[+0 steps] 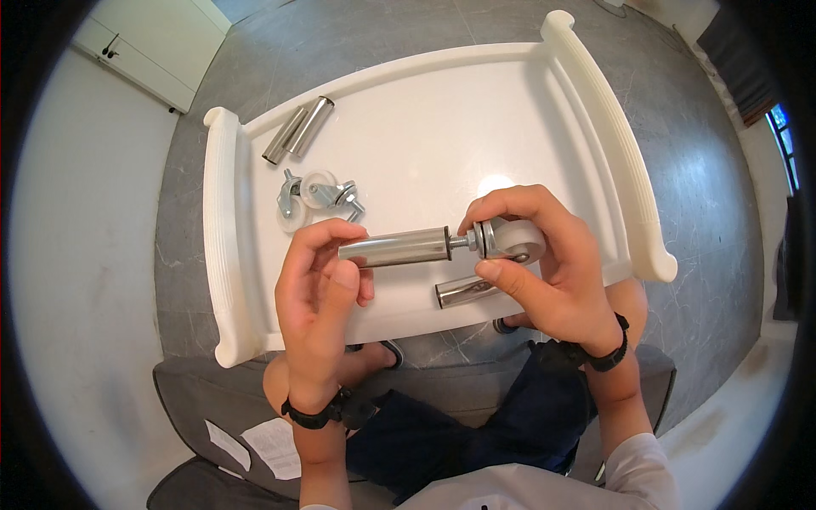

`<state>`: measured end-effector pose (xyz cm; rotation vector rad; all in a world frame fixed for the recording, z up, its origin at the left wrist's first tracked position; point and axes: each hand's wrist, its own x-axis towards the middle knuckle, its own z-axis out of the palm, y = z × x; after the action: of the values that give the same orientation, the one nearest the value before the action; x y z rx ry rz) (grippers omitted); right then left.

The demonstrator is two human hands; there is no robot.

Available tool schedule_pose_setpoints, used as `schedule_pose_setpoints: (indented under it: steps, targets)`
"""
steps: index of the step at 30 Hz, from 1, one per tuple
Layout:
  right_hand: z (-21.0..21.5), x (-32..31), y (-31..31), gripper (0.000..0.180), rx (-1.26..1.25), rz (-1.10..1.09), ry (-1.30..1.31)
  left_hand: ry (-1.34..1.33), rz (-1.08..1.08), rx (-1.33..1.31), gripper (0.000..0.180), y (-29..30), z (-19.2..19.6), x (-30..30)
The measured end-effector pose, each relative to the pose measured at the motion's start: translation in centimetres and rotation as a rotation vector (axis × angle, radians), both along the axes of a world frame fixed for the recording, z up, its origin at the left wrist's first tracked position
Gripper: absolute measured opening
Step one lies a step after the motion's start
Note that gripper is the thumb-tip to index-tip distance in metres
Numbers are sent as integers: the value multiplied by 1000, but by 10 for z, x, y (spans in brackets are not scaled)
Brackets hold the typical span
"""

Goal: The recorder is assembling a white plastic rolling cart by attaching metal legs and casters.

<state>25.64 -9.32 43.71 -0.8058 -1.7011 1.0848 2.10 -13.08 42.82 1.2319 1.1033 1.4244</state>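
My left hand (319,289) is closed around one end of a shiny metal tube (398,246), held nearly level above a white tray-like tabletop (425,110). In my right hand (552,255) is a caster wheel (517,240), gripped by its wheel and fork. The caster's threaded stem meets the tube's dark-rimmed right end, with part of the thread and a nut showing between them. How far the stem sits inside is hidden. Another metal tube (466,291) lies on the tabletop under my right hand, partly covered by it.
Two more metal tubes (299,129) lie side by side at the tabletop's far left. Nearer are two loose casters (319,194). Raised, scrolled end rails (225,229) bound the tabletop. Papers (270,446) rest on the grey sofa (191,382) beside my left arm.
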Motion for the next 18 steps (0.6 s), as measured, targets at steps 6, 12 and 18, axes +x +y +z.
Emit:
schedule_pose_setpoints:
  steps: [6,12,18]
  targets:
    - [1,0,-1,34,15,-2,-34,106,16,-12,35,0,-1,3]
    - [2,1,0,35,-18,12,-22,16,-35,-162,35,-3,-1,-5]
    - [1,0,1,35,-3,-5,-18,83,12,84,26,-1,1,7]
